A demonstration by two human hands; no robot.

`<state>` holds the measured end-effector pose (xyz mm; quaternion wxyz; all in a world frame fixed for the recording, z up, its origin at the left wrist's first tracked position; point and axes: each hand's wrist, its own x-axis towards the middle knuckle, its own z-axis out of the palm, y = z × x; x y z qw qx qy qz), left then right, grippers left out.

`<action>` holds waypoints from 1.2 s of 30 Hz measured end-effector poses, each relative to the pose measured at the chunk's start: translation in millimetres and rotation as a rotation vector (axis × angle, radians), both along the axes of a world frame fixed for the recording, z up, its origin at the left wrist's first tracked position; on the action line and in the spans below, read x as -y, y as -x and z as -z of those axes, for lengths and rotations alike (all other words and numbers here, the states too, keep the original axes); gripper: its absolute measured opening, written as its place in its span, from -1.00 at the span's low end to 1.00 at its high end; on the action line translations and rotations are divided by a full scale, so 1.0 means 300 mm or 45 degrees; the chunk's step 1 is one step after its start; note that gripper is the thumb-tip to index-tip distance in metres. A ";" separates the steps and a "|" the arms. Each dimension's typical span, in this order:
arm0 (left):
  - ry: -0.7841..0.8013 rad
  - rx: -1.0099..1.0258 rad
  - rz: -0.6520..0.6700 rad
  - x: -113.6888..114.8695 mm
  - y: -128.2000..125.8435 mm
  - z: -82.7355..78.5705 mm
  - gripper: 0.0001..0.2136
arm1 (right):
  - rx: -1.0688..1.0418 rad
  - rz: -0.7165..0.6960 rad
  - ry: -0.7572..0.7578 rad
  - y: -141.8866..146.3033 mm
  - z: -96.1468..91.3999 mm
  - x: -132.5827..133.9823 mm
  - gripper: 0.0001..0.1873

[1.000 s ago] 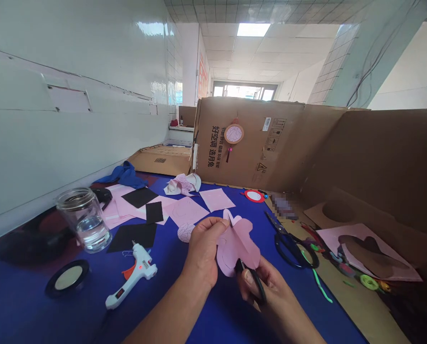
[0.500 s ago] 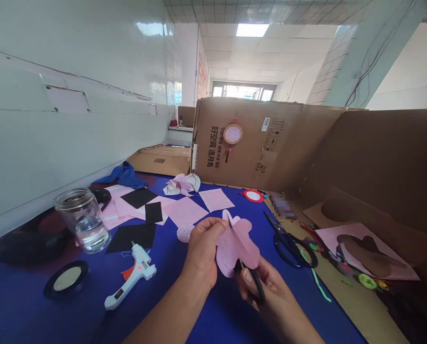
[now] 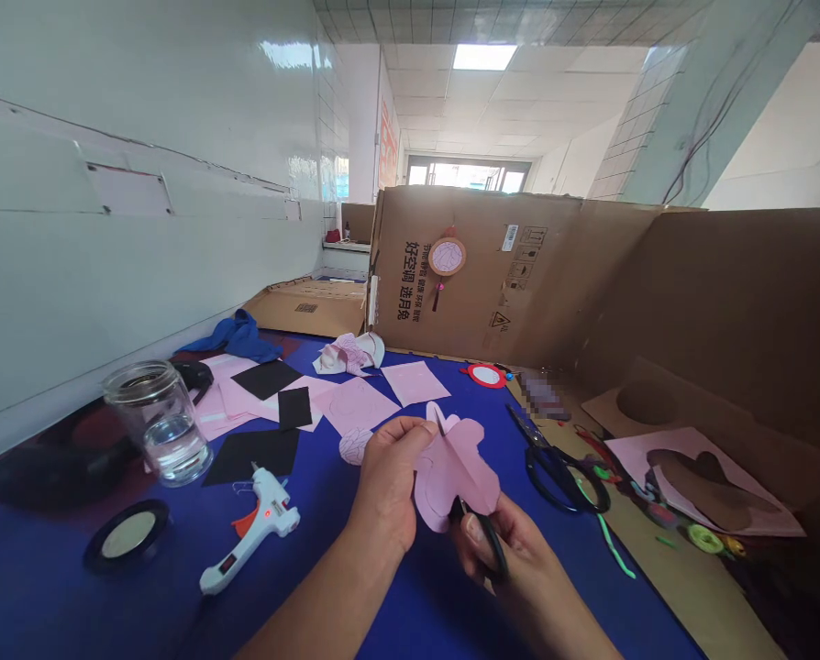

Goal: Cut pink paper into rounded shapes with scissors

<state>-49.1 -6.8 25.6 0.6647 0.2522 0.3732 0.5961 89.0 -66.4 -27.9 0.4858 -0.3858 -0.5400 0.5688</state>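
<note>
In the middle of the view, my left hand (image 3: 393,477) is closed on the left edge of a pink paper shape (image 3: 434,495) with a wavy outline and a drawn line. My right hand (image 3: 496,541) grips a pair of small scissors (image 3: 498,561) by its black handles. The scissor blades run through the paper, and a tip shows near the top edge, close to my left thumb. Part of the paper folds up along the blades on the right. A round piece of patterned paper (image 3: 355,445) lies just left of my left hand, partly hidden.
A white glue gun (image 3: 251,532) with a lit red light lies at left, near a roll of tape (image 3: 127,536) and a glass jar (image 3: 166,431) of water. Large black scissors (image 3: 554,472) lie at right. Pink sheets (image 3: 359,406) and black squares (image 3: 255,456) are behind. Cardboard (image 3: 485,302) stands at the back.
</note>
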 end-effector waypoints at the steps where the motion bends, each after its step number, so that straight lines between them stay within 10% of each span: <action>1: 0.002 -0.002 0.003 -0.001 0.000 0.001 -0.69 | 0.005 0.001 -0.002 -0.001 0.000 0.001 -0.42; 36: 0.008 -0.050 0.087 -0.023 0.019 -0.001 -0.70 | 0.122 -0.036 -0.017 -0.039 0.031 -0.011 -0.50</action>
